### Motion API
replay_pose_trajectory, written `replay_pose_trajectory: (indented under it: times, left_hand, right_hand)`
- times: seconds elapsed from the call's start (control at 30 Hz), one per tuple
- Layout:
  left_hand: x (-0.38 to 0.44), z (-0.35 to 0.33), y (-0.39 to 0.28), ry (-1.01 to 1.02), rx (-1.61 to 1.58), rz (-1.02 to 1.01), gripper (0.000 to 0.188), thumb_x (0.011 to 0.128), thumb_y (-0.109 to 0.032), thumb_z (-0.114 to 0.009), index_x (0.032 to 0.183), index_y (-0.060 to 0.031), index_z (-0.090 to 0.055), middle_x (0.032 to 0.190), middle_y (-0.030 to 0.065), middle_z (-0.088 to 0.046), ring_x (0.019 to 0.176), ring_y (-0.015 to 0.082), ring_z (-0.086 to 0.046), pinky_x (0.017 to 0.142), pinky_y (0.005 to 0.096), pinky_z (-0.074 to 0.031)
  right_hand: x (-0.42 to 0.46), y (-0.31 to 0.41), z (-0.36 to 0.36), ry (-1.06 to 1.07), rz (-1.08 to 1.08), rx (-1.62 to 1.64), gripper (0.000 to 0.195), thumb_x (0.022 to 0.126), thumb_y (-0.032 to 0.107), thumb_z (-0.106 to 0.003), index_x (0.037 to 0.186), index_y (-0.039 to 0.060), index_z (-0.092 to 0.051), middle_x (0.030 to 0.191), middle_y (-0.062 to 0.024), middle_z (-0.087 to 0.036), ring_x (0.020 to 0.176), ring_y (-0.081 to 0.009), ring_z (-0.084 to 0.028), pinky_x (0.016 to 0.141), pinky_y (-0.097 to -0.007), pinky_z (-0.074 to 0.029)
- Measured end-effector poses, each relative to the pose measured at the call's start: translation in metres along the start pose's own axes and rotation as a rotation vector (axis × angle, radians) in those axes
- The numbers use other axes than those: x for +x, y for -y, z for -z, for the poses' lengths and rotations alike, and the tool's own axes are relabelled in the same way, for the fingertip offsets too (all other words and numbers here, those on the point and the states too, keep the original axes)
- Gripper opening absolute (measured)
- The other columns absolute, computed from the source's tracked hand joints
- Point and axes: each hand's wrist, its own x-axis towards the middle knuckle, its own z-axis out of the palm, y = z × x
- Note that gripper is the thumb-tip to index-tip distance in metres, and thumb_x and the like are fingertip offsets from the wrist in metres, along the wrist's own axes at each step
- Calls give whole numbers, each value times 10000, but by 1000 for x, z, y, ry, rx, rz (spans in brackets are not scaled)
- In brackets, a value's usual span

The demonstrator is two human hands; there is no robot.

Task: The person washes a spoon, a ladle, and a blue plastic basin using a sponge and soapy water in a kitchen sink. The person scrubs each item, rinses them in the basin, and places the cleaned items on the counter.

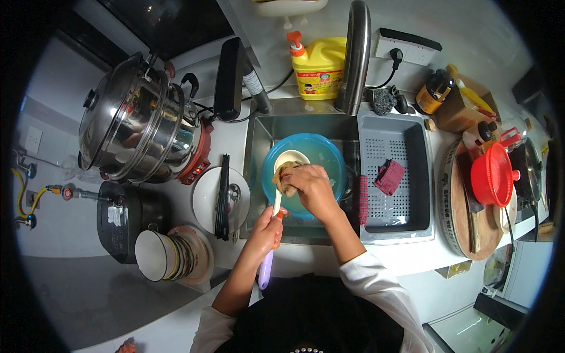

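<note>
My left hand (267, 230) grips the handle of a cream ladle (291, 156), whose lilac handle end (265, 271) sticks out below my fist. A wet tan cloth (287, 178) is bunched in my right hand (312, 187), pressed against the ladle just below its bowl. Both are over a blue basin (267, 152) of cloudy water, which stands inside the steel sink (257, 132). Part of the ladle's stem is hidden by the cloth and my fingers.
Left of the sink, a white plate (203, 194) bears black chopsticks (223, 198) and spoons; stacked bowls (152, 256) and a steamer pot (132, 119) stand beyond. A faucet (355, 57) overhangs the back edge. Rightward are a grey drain basket (423, 176), a red checked cloth (390, 177) and a cleaver (470, 181) on a chopping board (490, 238).
</note>
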Motion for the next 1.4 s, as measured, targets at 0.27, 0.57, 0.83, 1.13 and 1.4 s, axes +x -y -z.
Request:
replay_pose_trajectory:
  times: [0.27, 0.57, 0.83, 1.13, 1.4]
  left_hand:
    - [1, 12, 7, -57, 43, -36, 177, 1015, -244, -415, 1124, -133, -499, 647, -49, -353, 487, 27, -305, 403, 191, -249]
    - [-1, 13, 9, -65, 31, -37, 187, 1018, -262, -420, 1100, -121, -510, 650, -49, -367, 490, 25, -306, 407, 192, -256]
    - [-2, -4, 10, 1, 115, -126, 196, 1009, -267, -442, 1080, -97, -510, 611, -52, -375, 484, 33, -336, 404, 195, -261]
    - [-7, -3, 3, -22, 41, -145, 191, 996, -296, -487, 1060, -116, -502, 562, -69, -326, 426, 15, -268, 375, 186, -223]
    - [3, 11, 23, -79, 115, -257, 151, 989, -204, -489, 1085, -94, -530, 616, -78, -364, 499, 16, -318, 438, 197, -249]
  right_hand:
    - [-8, 7, 4, 11, 14, -76, 230, 693, -14, -609, 883, 101, -673, 929, -23, -692, 879, -232, -636, 798, -365, -434]
    - [-1, 16, 10, -188, -45, -213, 339, 669, -23, -667, 980, 110, -667, 971, -21, -668, 849, -227, -611, 724, -356, -425]
    - [-4, 14, -17, -326, -53, -406, 369, 694, 18, -648, 1041, 140, -676, 1056, -4, -654, 961, -210, -599, 805, -370, -408]
    - [3, 20, -5, -138, -135, -360, 327, 721, 14, -596, 1001, 156, -687, 1023, 12, -654, 985, -212, -586, 839, -391, -376]
    - [-13, 11, 9, 144, -249, -360, 288, 757, 38, -548, 942, 178, -718, 986, 23, -666, 947, -220, -581, 830, -400, -399]
